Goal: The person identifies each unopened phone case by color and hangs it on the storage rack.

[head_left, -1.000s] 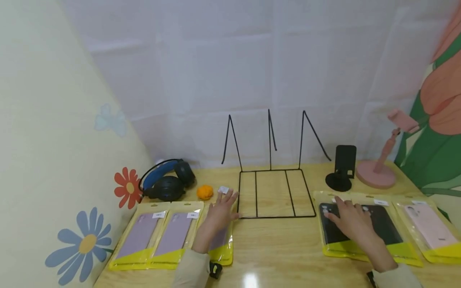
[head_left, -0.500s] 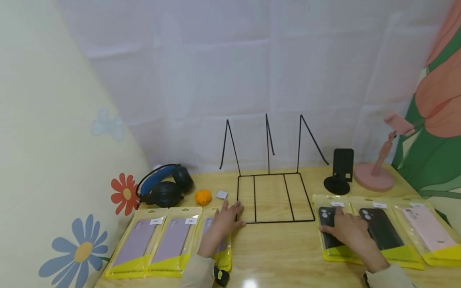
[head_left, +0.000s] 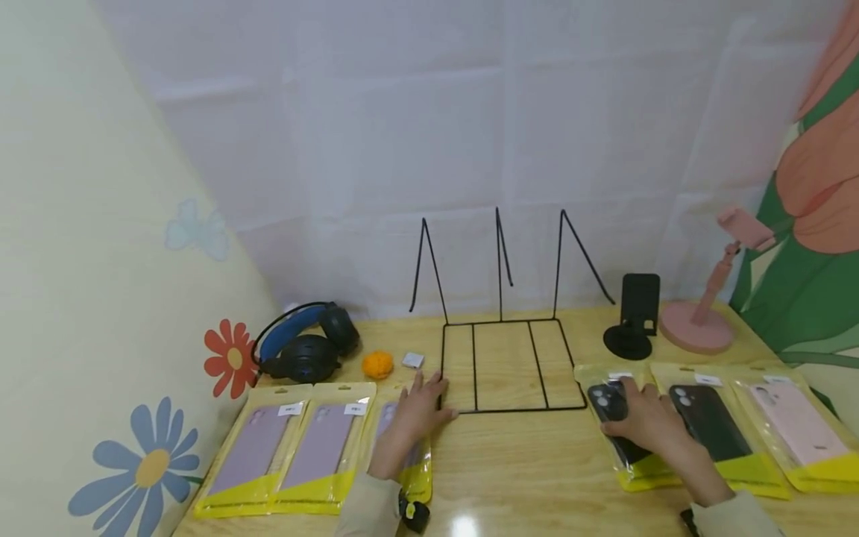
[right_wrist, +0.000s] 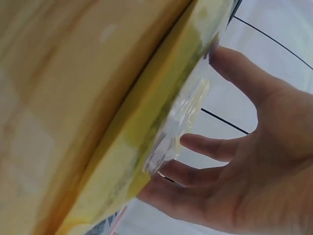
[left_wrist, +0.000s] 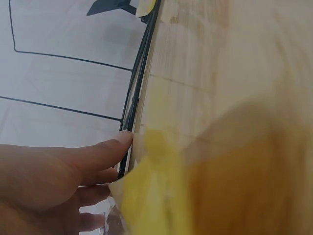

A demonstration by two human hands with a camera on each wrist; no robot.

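Head view: right hand (head_left: pixel 647 425) curls round black case pack (head_left: pixel 614 425), lower right, long axis toward rack (head_left: pixel 506 365); left hand (head_left: pixel 416 414) flat on purple pack (head_left: pixel 403 455).

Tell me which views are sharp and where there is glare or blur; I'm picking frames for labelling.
Head view: evenly lit and mostly sharp, with a bright glare spot on the table near its front edge. Left wrist view: the left hand reads clearly, but the yellow packet is a close, blurred mass. Right wrist view: the right hand is sharp, while the yellow packet edge is smeared.
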